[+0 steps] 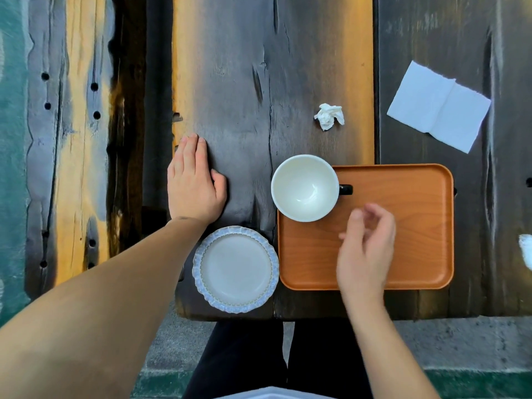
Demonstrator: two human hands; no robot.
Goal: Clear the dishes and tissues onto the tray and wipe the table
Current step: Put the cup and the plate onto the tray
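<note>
An orange tray [417,197] lies on the dark wooden table [244,82] near its front edge. A white cup [305,187] with a dark handle stands at the tray's far left corner, overhanging its rim. Left of the tray sits a white plate [236,269] with a blue scalloped rim. A crumpled tissue [329,116] lies beyond the cup. A folded white napkin [437,106] lies at the far right. My left hand [193,182] rests flat on the table, left of the cup. My right hand [367,249] hovers over the tray, fingers loosely curled, holding nothing.
Another white scrap [526,250] shows at the right edge of the view. The table's front edge runs just below the plate and tray, with my dark-clad legs [244,355] and a concrete floor beneath. A weathered plank [72,139] with holes lies to the left.
</note>
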